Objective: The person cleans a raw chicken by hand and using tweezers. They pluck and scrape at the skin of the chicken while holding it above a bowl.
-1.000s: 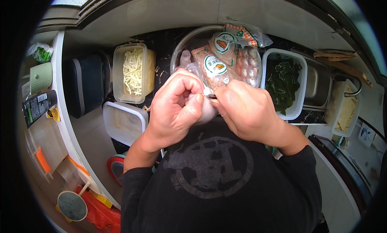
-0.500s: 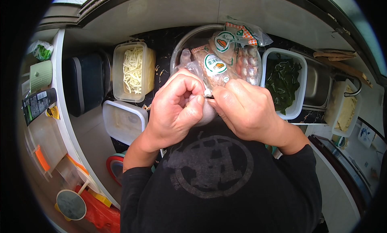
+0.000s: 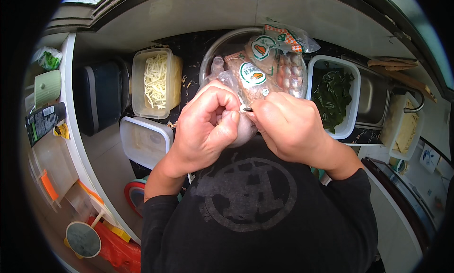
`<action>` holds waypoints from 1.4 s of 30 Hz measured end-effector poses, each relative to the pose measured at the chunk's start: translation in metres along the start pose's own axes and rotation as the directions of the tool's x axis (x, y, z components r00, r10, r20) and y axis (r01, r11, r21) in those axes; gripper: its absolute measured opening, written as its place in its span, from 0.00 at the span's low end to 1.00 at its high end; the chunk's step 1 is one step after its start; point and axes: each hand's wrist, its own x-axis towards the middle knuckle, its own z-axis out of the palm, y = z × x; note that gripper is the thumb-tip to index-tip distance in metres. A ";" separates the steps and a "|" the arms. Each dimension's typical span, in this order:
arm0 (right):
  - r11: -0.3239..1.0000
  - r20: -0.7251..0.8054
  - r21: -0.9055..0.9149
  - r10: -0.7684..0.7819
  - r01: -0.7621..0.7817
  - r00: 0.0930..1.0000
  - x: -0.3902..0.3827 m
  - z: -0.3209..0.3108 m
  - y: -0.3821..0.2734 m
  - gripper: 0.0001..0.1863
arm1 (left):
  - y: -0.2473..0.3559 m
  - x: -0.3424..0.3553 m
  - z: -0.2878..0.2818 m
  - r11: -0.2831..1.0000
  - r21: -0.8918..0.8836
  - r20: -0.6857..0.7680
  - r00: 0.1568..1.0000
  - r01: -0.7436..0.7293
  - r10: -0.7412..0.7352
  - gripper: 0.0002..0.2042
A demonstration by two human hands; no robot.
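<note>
My left hand [image 3: 210,114] is closed on the bunched top of a clear plastic bag [image 3: 245,132]. Something pale and rounded fills the bag, its lower part hidden under my hands and shirt. Right against that bunched top, the fingers of my right hand [image 3: 286,119] are pinched around a small dark pointed piece [image 3: 247,109]; its kind is hidden by my fingers. Beyond my hands, a round metal basin [image 3: 206,60] holds several packs, among them a clear meat pack [image 3: 248,74] with a round white, green and orange label.
To the left stand a tub of pale shreds [image 3: 156,81] and a whitish container [image 3: 146,143]. On the right are a white tub [image 3: 352,117] of dark green leaves, a metal sink [image 3: 371,100] and another tub [image 3: 406,131] with yellowish sheets. A white shelf edge [image 3: 78,131] runs along the left.
My right hand has shifted slightly right at the bunched plastic, and more of the dark pointed piece shows. My left hand has barely moved.
</note>
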 end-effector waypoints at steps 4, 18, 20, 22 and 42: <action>0.985 0.037 0.157 0.059 -0.065 0.998 -0.002 -0.003 -0.003 0.08 | -0.001 -0.001 0.001 0.999 0.023 -0.026 0.999 -0.033 0.034 0.02; 0.963 0.025 0.247 0.099 -0.102 0.995 -0.002 0.001 -0.007 0.10 | 0.000 -0.004 0.003 0.984 0.156 -0.032 0.995 -0.091 0.097 0.02; 0.964 0.028 0.244 0.103 -0.107 0.994 -0.002 0.002 -0.007 0.10 | 0.000 -0.004 0.003 0.984 0.154 -0.032 0.995 -0.093 0.099 0.02; 0.962 0.035 0.252 0.100 -0.106 0.994 -0.003 0.002 -0.006 0.08 | -0.003 -0.001 0.003 0.971 0.174 -0.044 0.984 -0.162 0.172 0.03; 0.968 -0.056 0.243 0.073 -0.058 0.996 -0.005 0.012 -0.002 0.08 | -0.004 0.000 0.004 0.971 0.166 -0.030 0.983 -0.173 0.181 0.04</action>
